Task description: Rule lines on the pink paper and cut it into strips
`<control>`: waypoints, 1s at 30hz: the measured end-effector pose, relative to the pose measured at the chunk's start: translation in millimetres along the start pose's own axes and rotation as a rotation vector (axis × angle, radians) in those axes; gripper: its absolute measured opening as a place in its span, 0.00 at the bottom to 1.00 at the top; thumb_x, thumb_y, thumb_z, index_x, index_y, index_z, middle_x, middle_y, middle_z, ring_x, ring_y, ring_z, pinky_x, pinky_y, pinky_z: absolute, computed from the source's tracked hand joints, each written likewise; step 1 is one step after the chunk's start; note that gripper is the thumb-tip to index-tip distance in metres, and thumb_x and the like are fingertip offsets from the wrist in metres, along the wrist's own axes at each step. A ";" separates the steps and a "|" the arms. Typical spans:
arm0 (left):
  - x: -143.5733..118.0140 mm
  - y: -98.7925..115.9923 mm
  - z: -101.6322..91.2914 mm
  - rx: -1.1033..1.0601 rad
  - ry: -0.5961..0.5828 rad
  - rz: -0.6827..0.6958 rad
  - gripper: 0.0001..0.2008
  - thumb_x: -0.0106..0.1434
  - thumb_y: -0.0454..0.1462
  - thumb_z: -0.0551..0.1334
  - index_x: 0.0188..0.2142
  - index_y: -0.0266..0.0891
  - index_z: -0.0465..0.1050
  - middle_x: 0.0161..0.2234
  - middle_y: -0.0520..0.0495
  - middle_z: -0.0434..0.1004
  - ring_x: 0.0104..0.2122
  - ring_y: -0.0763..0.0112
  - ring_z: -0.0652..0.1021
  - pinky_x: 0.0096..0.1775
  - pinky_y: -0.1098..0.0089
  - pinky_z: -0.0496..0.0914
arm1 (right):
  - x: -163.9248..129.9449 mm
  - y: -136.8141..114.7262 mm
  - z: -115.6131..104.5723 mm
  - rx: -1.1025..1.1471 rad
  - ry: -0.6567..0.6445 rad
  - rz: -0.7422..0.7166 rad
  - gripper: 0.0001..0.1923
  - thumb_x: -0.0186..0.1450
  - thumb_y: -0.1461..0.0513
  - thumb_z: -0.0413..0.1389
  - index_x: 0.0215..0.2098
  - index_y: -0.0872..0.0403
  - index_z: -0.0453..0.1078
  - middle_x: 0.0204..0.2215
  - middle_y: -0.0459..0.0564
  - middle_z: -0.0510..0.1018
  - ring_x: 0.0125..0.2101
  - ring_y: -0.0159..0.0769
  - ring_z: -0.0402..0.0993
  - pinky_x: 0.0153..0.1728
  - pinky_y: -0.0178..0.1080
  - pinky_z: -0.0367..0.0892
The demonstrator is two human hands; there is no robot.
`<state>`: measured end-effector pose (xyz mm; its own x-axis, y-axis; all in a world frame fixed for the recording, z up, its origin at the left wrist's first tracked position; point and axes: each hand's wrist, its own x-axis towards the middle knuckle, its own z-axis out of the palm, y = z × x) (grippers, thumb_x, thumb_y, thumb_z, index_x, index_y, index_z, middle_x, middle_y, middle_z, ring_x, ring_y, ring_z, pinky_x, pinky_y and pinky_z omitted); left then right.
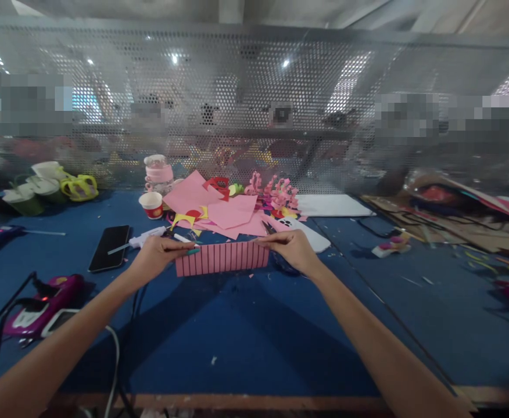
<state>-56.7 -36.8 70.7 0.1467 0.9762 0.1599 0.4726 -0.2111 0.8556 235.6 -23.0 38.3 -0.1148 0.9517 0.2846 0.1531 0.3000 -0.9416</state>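
At frame centre your left hand [156,255] and right hand [291,248] pinch the lined pink strip [222,258] taut by its ends; judged mid-measuring, so keep both pinches firm and level.

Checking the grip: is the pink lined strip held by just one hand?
No, the left hand and right hand each pinch one end of the pink strip.

The strip [222,258] pinched between the left hand [158,255] and the right hand [291,248] looks like matt pink paper ruled with dark lines. The table [246,325] under it is covered in blue felt-like cloth, dull and slightly fuzzy. At ten o'clock from the strip lies a phone [109,247] with a glossy black face; at twelve o'clock, loose matt pink paper sheets [213,209]. Behind stands a perforated metal screen [254,104], grey and faintly shiny.
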 end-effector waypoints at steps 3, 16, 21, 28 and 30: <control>0.5 -1.2 -1.0 0.015 -0.031 0.005 0.08 0.47 0.33 0.64 0.28 0.44 0.80 0.30 0.51 0.82 0.33 0.64 0.81 0.41 0.68 0.75 | -1.4 2.2 -0.6 0.014 0.003 -0.033 0.04 0.49 0.60 0.63 0.26 0.47 0.79 0.28 0.45 0.82 0.34 0.41 0.80 0.43 0.46 0.73; 5.3 -14.4 -2.9 0.035 -0.216 0.010 0.10 0.51 0.34 0.65 0.34 0.40 0.80 0.32 0.51 0.82 0.34 0.64 0.81 0.37 0.70 0.77 | -3.9 26.1 -9.2 0.006 -0.138 -0.195 0.08 0.54 0.59 0.62 0.33 0.47 0.79 0.30 0.46 0.82 0.33 0.41 0.80 0.36 0.42 0.78; 6.9 -23.4 -5.5 0.091 -0.244 0.090 0.12 0.52 0.39 0.65 0.36 0.40 0.80 0.33 0.48 0.82 0.35 0.63 0.81 0.39 0.69 0.76 | -5.3 31.7 -9.6 -0.061 -0.161 -0.286 0.08 0.58 0.60 0.59 0.36 0.45 0.78 0.31 0.47 0.82 0.33 0.40 0.80 0.36 0.42 0.78; 6.6 -32.6 -2.5 0.069 -0.190 0.119 0.15 0.52 0.44 0.65 0.36 0.39 0.80 0.34 0.47 0.82 0.35 0.62 0.81 0.42 0.66 0.76 | -7.5 39.9 -3.9 -0.101 -0.086 -0.349 0.12 0.59 0.63 0.57 0.41 0.44 0.76 0.30 0.45 0.82 0.31 0.37 0.80 0.34 0.40 0.78; 6.4 -32.9 -0.9 0.059 -0.172 0.096 0.16 0.51 0.45 0.65 0.36 0.39 0.80 0.34 0.47 0.82 0.35 0.61 0.81 0.42 0.64 0.76 | -7.9 40.9 -2.6 -0.116 -0.041 -0.339 0.12 0.58 0.64 0.58 0.40 0.45 0.76 0.29 0.45 0.82 0.28 0.37 0.80 0.33 0.40 0.78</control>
<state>-72.1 -23.6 44.0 0.3379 0.9294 0.1487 0.4984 -0.3107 0.8094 245.3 -18.2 -2.0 -0.2173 0.7942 0.5675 0.2094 0.6058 -0.7676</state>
